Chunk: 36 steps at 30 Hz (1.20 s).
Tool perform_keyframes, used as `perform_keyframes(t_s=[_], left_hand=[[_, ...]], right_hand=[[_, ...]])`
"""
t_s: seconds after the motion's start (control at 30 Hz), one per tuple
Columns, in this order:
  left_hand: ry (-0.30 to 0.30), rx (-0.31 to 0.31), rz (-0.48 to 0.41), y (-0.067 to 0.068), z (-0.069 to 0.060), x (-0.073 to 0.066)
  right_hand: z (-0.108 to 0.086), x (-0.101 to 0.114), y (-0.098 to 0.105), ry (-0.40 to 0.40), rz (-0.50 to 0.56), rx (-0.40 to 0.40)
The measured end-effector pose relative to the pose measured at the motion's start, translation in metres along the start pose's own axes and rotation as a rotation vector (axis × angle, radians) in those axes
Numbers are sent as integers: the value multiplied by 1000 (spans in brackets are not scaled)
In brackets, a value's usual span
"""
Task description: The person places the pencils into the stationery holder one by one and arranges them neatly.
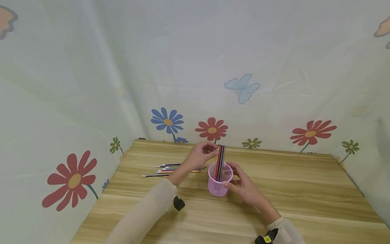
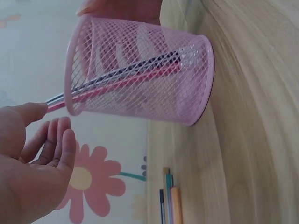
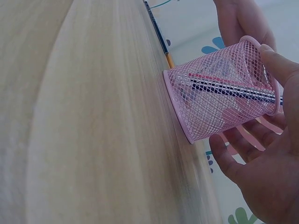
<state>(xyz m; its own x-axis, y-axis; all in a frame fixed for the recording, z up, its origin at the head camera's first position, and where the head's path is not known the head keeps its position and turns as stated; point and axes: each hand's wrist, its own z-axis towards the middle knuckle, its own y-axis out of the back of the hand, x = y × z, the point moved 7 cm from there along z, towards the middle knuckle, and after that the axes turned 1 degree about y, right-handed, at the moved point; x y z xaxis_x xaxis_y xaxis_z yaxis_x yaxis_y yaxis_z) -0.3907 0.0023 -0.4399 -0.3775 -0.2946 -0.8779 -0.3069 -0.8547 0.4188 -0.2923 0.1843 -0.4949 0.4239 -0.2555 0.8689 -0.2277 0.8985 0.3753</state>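
A pink mesh pencil cup (image 1: 217, 189) stands on the wooden table. My right hand (image 1: 245, 186) holds it from the right, thumb at the rim and fingers round the far side. Red and black striped pencils (image 1: 220, 164) stand in the cup, leaning slightly, their tops above the rim. My left hand (image 1: 199, 156) is at the left of these tops. In the left wrist view its thumb reaches the pencils' upper ends, while the other fingers are loosely bent and apart from the thumb. More pencils (image 1: 164, 171) lie on the table to the left, partly hidden under the left forearm.
The wooden table (image 1: 195, 220) ends at a pale cloth backdrop (image 1: 274, 112) printed with flowers and a butterfly. Cloth also hangs along the left and right sides. A dark wrist device (image 1: 178, 203) sits at the left sleeve, another (image 1: 267, 238) at the right.
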Motion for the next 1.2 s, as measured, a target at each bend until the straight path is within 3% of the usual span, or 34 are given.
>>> perform_keyframes(t_s=[0.33,0.53,0.73,0.9,1.03,1.2], left_hand=[[-47,-6,105,51,4,1],[-30,21,207,68,4,22],[21,74,341,64,1,55],[22,107,390,55,3,75],[14,150,437,46,6,85],[34,172,455,41,5,87]], right_hand=[[-1,0,-2,0,4,0],[0,0,-2,11,21,2],[0,-1,-2,-2,4,10],[-1,1,0,-9,0,12],[-1,-1,-1,-13,7,8],[1,-2,-2,0,16,-7]])
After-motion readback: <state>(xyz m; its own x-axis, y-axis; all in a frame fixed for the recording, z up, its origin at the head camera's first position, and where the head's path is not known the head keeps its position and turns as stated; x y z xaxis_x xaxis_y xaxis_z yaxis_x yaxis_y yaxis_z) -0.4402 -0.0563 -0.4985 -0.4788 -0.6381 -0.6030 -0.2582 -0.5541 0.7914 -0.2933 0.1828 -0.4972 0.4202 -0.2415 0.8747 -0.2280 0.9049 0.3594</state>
